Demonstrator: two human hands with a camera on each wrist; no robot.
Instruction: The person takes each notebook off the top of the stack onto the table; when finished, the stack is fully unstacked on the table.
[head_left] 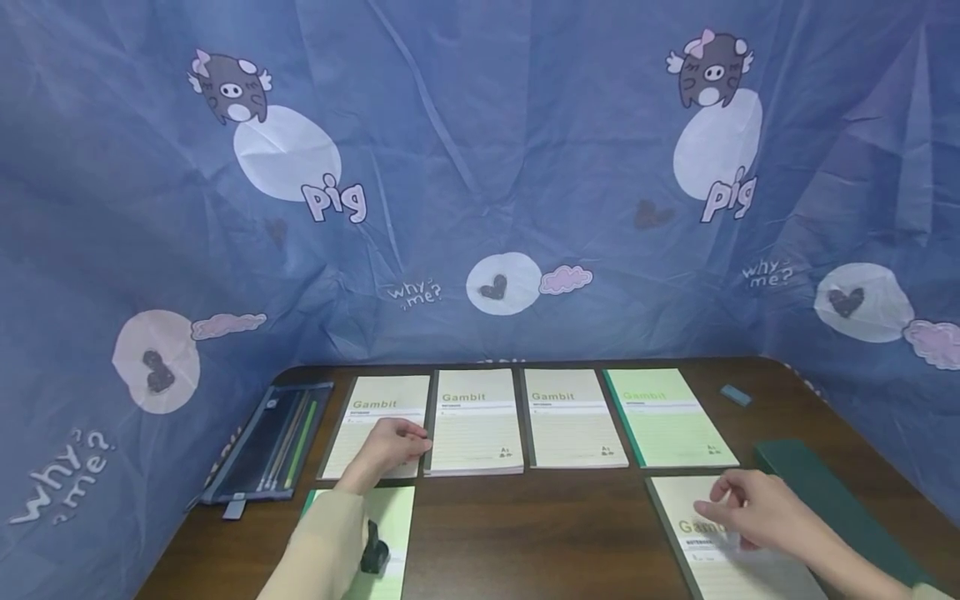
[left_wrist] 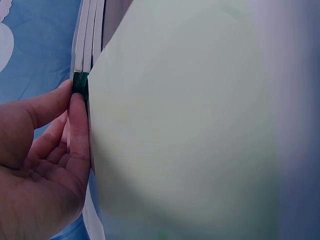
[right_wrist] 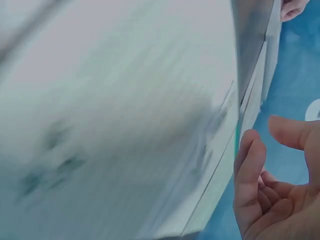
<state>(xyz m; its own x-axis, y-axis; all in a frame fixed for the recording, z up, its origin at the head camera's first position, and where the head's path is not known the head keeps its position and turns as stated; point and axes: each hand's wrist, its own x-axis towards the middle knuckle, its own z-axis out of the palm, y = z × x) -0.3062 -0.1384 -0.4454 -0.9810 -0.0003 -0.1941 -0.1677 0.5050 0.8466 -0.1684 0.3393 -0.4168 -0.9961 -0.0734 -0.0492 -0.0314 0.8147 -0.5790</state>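
My left hand (head_left: 393, 442) is over the right side of the leftmost cream "Gambit" notebook (head_left: 390, 392) in the back row. Its thumb and forefinger pinch at the dark spine of the second notebook (head_left: 474, 425), where the left wrist view shows a dark green binding end (left_wrist: 80, 82) at the fingertips. My right hand (head_left: 757, 508) is above another cream notebook (head_left: 720, 567) at the front right, partly covering its title. Thumb and forefinger stand apart with nothing between them. A green-tinted notebook (head_left: 402, 508) lies under my left forearm, partly hidden.
A third cream notebook (head_left: 573, 417) and a green-spined one (head_left: 667, 417) continue the back row. A mesh pencil pouch (head_left: 251, 442) lies left, a small blue eraser-like block (head_left: 736, 395) back right, and a long dark green case (head_left: 832, 500) beside my right forearm. Blue printed fabric (head_left: 480, 167) surrounds the table.
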